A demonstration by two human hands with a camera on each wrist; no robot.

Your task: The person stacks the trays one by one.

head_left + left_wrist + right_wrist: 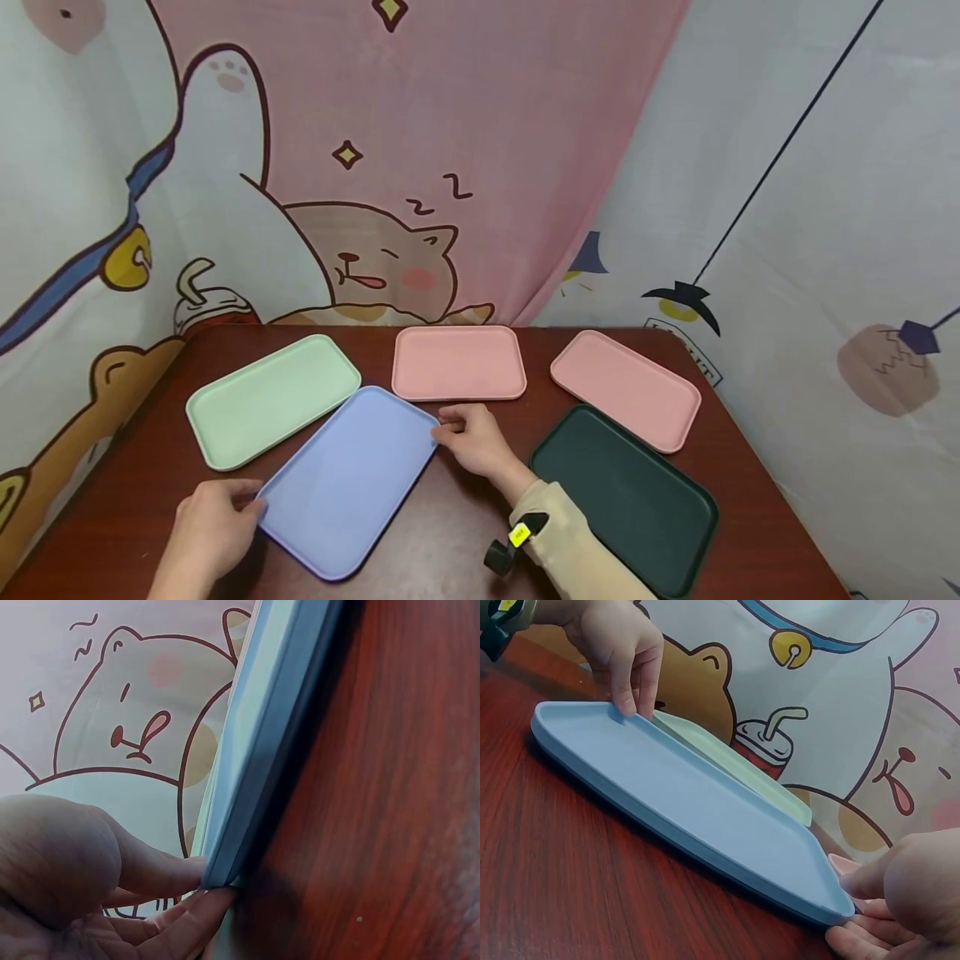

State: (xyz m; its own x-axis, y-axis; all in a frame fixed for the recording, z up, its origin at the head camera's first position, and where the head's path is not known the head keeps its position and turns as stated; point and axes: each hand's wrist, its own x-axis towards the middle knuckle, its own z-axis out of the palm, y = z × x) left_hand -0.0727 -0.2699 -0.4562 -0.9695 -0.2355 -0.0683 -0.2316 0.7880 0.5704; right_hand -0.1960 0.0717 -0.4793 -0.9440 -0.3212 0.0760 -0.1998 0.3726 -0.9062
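Note:
Between my two hands is a blue rectangular tray [348,483], lying at a slant over the brown table. My left hand [215,527] pinches its near left edge; in the left wrist view the thumb [161,866] lies on one face of the rim, with fingers on the other. At the far right corner my right hand [476,442] pinches the rim, thumb above and fingers beneath in the right wrist view. A dark strip of shadow runs under the blue tray [682,817]; whether it touches the table I cannot tell.
A light green tray [273,400] lies beyond the blue one, close to its far left side. One pink tray [459,363] is at the back middle, another pink tray [626,390] at the back right. A dark green tray [626,500] lies right of my right forearm. Printed curtains [480,108] hang behind the table.

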